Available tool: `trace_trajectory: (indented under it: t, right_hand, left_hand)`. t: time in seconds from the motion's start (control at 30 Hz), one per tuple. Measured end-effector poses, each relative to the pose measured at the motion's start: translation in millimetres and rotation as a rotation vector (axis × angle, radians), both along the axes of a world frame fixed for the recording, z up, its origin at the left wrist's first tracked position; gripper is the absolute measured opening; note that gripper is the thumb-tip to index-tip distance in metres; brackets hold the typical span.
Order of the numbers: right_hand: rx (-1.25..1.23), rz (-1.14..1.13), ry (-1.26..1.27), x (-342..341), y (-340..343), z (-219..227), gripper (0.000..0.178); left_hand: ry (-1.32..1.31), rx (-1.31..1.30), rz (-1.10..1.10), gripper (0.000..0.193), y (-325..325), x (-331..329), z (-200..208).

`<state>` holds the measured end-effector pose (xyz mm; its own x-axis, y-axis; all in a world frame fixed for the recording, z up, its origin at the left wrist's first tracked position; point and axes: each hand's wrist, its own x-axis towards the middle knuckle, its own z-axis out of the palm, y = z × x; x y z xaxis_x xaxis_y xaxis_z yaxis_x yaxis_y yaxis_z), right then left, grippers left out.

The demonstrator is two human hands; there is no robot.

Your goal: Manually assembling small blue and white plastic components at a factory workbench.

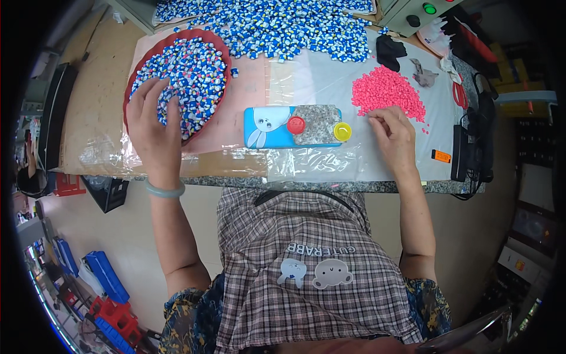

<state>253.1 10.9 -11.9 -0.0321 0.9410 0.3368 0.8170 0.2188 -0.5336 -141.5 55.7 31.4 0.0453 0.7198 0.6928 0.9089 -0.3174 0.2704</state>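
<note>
Fingers of the left hand (154,121) spread over blue-white pieces (194,68); right hand (394,137) grip pinches beside pink pellets (386,91).

Bright, even light falls from above, and colours come out strong and saturated. Shadows are soft and short: a faint one lies under the left hand (154,127) where it rests in the red tray (131,76), and another beside the right hand (394,134) near the pink heap (388,94). The clear plastic sheets (312,162) along the tabletop's near edge catch pale glare and crinkled highlights. The middle is sharp; small pieces and the checked apron (306,265) read clearly. Toward the rim the fisheye bends the tabletop's (94,118) edges, detail softens, and a black border cuts off all four corners. The floor at the lower left is dimmer and smeared.
</note>
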Motion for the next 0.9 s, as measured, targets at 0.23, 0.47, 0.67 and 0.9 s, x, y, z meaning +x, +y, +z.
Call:
trace_trajectory:
  t: [0.23,0.47,0.67,0.9]
  right_hand:
    - [0.042,-0.004,-0.174,-10.9,6.1,-4.8,0.008]
    - [-0.070,0.041,-0.237,-10.5,8.2,8.2,0.008]
    - [-0.058,0.059,-0.168,-3.1,5.4,3.1,0.008]
    - [-0.094,0.067,-0.141,0.4,0.6,0.1,0.011]
  left_hand:
    - [-0.002,-0.084,-0.368,0.027,29.7,59.6,-9.8]
    - [0.222,-0.245,-0.442,0.017,90.0,116.4,-33.8]
    - [0.308,-0.372,-0.386,0.018,106.3,130.7,-47.6]
    - [0.296,-0.410,-0.430,0.022,95.3,136.2,-44.2]
